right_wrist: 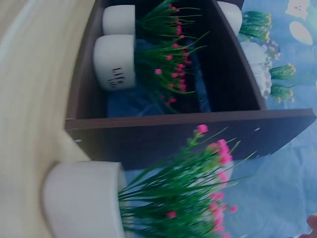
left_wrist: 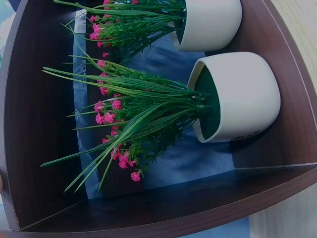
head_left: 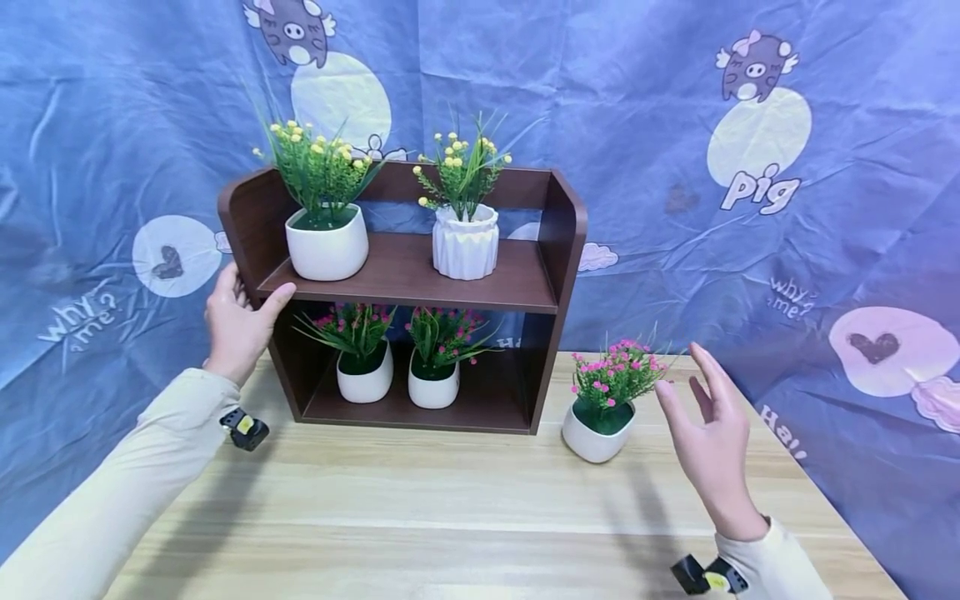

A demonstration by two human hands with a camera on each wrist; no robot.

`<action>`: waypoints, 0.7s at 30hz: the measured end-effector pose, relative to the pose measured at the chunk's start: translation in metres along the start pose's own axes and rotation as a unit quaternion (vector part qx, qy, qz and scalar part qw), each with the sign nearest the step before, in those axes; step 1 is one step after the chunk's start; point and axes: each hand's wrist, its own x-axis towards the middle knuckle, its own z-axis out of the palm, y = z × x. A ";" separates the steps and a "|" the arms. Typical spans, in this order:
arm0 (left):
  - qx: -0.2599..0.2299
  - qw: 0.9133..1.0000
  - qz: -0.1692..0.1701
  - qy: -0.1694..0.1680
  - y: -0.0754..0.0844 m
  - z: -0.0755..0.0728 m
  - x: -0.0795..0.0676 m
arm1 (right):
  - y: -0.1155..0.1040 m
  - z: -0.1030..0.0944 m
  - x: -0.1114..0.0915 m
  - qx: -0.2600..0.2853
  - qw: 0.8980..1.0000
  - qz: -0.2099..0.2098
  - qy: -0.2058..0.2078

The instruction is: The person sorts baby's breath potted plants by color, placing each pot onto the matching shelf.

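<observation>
My left hand [head_left: 238,327] holds the left side of a dark brown two-tier shelf [head_left: 401,271], thumb at the front edge and fingers round the outer side. On the right, my right hand [head_left: 712,433] hovers with thumb and fingers spread, beside a white pot of pink flowers [head_left: 597,433] on the table. It does not hold the pot. Two more pink-flowered pots, a left one [head_left: 366,373] and a right one [left_wrist: 242,96], stand on the lower tier. Above them are a smooth white pot with yellow flowers [head_left: 327,246] and a fluted white one [head_left: 465,243].
The shelf stands at the back of a light wood table [head_left: 420,500]. Behind and around hangs a blue printed cloth [head_left: 637,108], meeting the table's back and right edges.
</observation>
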 end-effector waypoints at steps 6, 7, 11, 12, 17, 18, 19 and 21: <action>-0.005 1.000 0.002 0.003 -0.001 0.000 0.000 | 0.022 -0.002 -0.022 -0.009 0.998 0.052 0.017; -0.006 1.000 0.001 0.004 -0.001 0.000 0.000 | 0.025 -0.001 -0.025 -0.013 0.998 0.066 0.015; -0.010 1.000 -0.001 0.003 -0.002 -0.001 0.001 | 0.039 0.004 -0.038 -0.034 0.990 0.135 -0.011; -0.011 1.000 -0.001 0.002 -0.002 -0.001 0.001 | 0.041 0.006 -0.041 -0.041 0.987 0.155 -0.024; -0.017 1.000 -0.002 0.002 -0.002 0.000 0.002 | 0.053 0.019 -0.054 -0.039 0.963 0.245 -0.103; -0.018 1.000 -0.003 0.003 -0.003 0.000 0.002 | 0.055 0.022 -0.056 -0.035 0.957 0.262 -0.115; -0.018 1.000 -0.003 0.003 -0.003 0.000 0.002 | 0.058 0.025 -0.058 -0.026 0.953 0.275 -0.125; -0.018 1.000 -0.004 0.004 -0.003 0.001 0.002 | 0.062 0.032 -0.060 -0.007 0.945 0.298 -0.134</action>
